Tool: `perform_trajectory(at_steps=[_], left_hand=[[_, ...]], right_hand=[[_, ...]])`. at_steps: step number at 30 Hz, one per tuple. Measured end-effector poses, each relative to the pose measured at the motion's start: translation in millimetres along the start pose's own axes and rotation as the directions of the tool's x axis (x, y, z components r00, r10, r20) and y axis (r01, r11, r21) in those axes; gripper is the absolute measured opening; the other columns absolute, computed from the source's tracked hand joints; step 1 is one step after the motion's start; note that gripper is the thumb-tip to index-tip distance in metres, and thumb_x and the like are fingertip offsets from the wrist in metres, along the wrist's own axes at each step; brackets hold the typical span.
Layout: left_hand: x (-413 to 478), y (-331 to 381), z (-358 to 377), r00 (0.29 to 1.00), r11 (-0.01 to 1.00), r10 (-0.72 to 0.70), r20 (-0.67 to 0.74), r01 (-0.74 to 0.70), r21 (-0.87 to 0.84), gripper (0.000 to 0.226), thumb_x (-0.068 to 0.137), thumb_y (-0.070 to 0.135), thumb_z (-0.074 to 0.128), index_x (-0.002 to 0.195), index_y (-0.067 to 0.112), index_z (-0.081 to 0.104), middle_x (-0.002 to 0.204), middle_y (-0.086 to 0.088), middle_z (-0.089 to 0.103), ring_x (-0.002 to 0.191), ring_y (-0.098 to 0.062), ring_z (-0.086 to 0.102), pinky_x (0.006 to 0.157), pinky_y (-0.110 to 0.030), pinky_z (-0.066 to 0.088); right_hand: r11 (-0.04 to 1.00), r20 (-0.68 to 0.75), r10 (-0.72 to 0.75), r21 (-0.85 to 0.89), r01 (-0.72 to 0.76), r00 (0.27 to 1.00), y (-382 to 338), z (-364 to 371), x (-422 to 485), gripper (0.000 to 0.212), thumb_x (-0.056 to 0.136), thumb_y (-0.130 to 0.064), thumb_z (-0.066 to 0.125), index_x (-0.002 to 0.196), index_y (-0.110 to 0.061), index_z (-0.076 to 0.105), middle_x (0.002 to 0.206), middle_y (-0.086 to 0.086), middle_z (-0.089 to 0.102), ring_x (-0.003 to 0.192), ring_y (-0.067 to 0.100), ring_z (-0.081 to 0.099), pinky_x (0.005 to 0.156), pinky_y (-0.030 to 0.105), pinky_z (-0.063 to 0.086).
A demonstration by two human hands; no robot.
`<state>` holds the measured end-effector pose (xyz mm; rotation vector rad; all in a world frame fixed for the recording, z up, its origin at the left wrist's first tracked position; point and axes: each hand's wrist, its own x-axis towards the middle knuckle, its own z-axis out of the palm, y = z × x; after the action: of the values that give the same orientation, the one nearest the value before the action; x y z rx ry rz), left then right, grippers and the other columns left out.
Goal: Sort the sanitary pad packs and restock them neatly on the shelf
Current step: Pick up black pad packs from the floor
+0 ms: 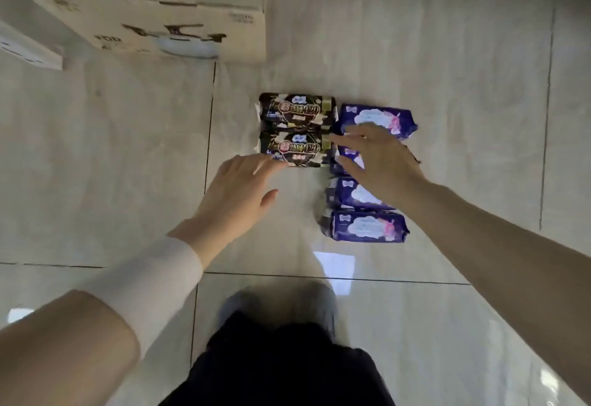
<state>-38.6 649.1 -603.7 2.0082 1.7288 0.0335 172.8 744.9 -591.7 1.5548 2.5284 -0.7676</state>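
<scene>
Two black sanitary pad packs lie side by side on the tiled floor, the far one (297, 110) and the near one (295, 149). To their right runs a column of several purple packs, from the farthest (379, 118) to the nearest (367, 226). My left hand (238, 190) reaches with straight fingers to the near black pack's lower left corner. My right hand (379, 162) hovers spread over the second purple pack, its fingertips at the near black pack's right end. Neither hand holds anything.
A cardboard box (166, 31) stands on the floor at the upper left, with a white shelf edge (28, 51) at the far left. My dark trousers (281, 364) fill the bottom centre. The glossy floor tiles (447, 70) spread all round.
</scene>
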Motion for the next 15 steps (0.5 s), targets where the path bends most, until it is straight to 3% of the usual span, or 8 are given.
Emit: perform_trajectory(at_steps=[3, 6, 9, 15], left_hand=[[27.0, -37.0, 49.8, 0.987, 0.995, 0.100, -0.126, -0.096, 0.042, 0.050, 0.077, 0.026, 0.070, 0.123, 0.013, 0.055, 0.123, -0.020, 0.057, 0.108, -0.040, 0.058, 0.090, -0.052, 0.044], [48.0, -66.5, 81.2, 0.949, 0.986, 0.167, -0.267, -0.158, 0.055, 0.050, 0.083, 0.042, 0.054, 0.127, 0.019, 0.045, 0.129, -0.021, 0.051, 0.115, -0.038, 0.051, 0.093, -0.049, 0.042], [63.3, -87.9, 104.6, 0.904, 0.972, 0.230, -0.361, -0.229, 0.045, 0.053, 0.084, 0.048, 0.053, 0.130, 0.024, 0.041, 0.133, -0.018, 0.044, 0.118, -0.033, 0.046, 0.094, -0.045, 0.040], [89.4, -99.1, 129.1, 0.833, 0.908, 0.314, -0.456, -0.404, -0.113, 0.040, 0.085, 0.044, 0.059, 0.118, 0.023, 0.049, 0.135, -0.012, 0.028, 0.124, -0.033, 0.037, 0.101, -0.044, 0.041]], right_hand=[[0.992, -0.047, -0.125, -0.017, 0.125, 0.991, 19.3, 40.6, 54.9, 0.040, 0.087, -0.033, 0.050, 0.119, -0.013, 0.063, 0.128, 0.019, 0.054, 0.115, 0.040, 0.051, 0.099, 0.049, 0.042], [0.961, -0.096, -0.264, -0.109, 0.253, 0.960, 36.7, 67.3, 94.4, 0.042, 0.085, -0.036, 0.046, 0.113, -0.012, 0.067, 0.125, 0.023, 0.056, 0.111, 0.044, 0.053, 0.093, 0.054, 0.044], [0.916, -0.098, -0.381, -0.179, 0.360, 0.920, 48.7, 83.3, 115.1, 0.042, 0.087, -0.041, 0.045, 0.114, -0.017, 0.067, 0.131, 0.019, 0.053, 0.116, 0.040, 0.052, 0.095, 0.054, 0.042], [0.940, -0.104, -0.338, -0.094, 0.329, 0.935, 65.1, 87.2, 138.5, 0.050, 0.084, -0.049, 0.049, 0.127, -0.025, 0.056, 0.138, 0.017, 0.045, 0.125, 0.033, 0.044, 0.104, 0.041, 0.036]])
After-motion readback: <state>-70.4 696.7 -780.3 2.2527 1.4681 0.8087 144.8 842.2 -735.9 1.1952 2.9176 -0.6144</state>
